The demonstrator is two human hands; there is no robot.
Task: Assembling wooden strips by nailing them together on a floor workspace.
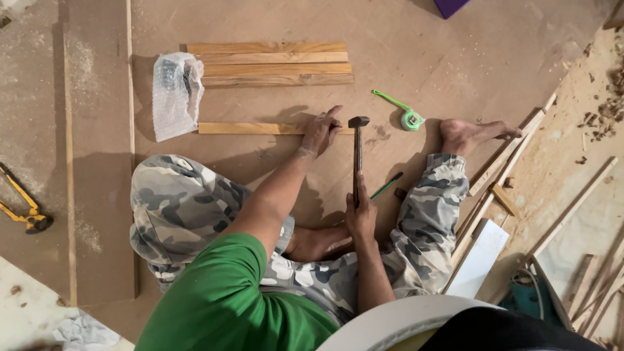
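Observation:
I sit on a brown board floor (403, 58) in camouflage trousers. My left hand (320, 132) rests on the right end of a single wooden strip (250, 128) lying flat, its fingers pinched together there; anything small between them is too small to make out. My right hand (359, 211) grips the lower end of a hammer's handle. The hammer (357, 153) points away from me, with its dark head (358, 121) just right of my left fingers, beside the strip's end.
Several wooden slats (273, 64) lie side by side beyond the strip, with a bubble-wrap bag (174, 94) at their left. A green tape measure (409, 118) and a green pencil (387, 186) lie near my bare foot (471, 133). Yellow tool (23, 205) far left; loose wood strips (513, 162) and a white board (480, 259) on the right.

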